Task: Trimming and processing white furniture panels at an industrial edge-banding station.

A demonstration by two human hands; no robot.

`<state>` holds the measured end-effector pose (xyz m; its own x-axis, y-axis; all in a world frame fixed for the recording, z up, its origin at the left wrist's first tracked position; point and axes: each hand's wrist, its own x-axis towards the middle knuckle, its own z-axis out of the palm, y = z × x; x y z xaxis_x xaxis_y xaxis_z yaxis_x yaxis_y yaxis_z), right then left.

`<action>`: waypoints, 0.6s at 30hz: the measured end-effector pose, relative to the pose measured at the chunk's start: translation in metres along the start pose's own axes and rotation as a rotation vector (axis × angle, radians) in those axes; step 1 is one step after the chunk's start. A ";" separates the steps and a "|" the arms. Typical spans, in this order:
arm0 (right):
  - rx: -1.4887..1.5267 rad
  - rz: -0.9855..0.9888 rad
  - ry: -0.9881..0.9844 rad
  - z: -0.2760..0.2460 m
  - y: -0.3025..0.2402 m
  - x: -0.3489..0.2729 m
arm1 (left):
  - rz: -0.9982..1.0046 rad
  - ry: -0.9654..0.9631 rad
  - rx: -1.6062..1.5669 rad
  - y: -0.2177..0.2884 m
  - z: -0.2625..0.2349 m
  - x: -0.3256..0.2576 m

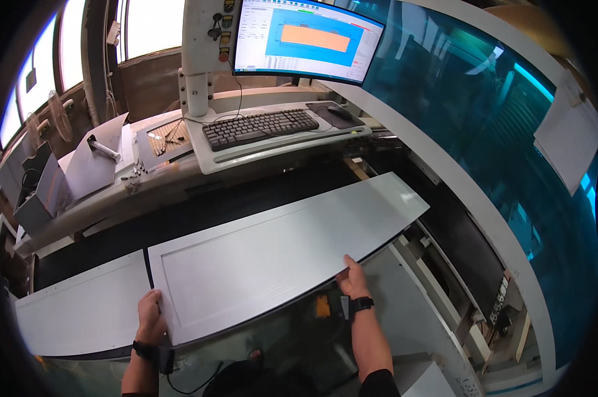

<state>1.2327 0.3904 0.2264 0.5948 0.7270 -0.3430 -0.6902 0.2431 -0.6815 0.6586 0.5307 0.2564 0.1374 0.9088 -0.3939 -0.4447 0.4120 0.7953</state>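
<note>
A long white panel (279, 245) with a shallow recessed border lies across a black conveyor bed in front of me. My left hand (151, 317) is closed on its left end near the front corner, with the thumb on top. Farther right, my right hand (354, 279) grips the front edge, thumb on the upper face and fingers hidden underneath. A second white panel (84, 304) lies to the left, with a narrow dark gap between the two. Each wrist wears a black strap with a small device.
Beyond the bed, a grey shelf holds a keyboard (262, 130) and a mouse (340, 114) below a lit monitor (309, 40). A blue-tinted machine cover (457, 99) with a white frame curves along the right. Grey boxes (41, 192) and papers stand at the far left.
</note>
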 end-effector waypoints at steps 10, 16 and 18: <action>-1.501 -0.435 -0.503 -0.007 -0.104 0.014 | 0.768 0.351 0.799 -0.055 0.122 -0.060; -1.957 -0.740 -0.881 -0.008 -0.129 0.102 | 0.934 0.360 1.262 -0.162 0.216 -0.094; -1.945 -0.889 -1.052 -0.005 -0.125 0.129 | 0.890 0.363 1.271 -0.182 0.249 -0.092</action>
<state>1.3977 0.4503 0.2643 -0.3417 0.9291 0.1414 0.9056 0.3658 -0.2147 0.9468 0.3890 0.2627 -0.0431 0.8923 0.4493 0.7562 -0.2648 0.5983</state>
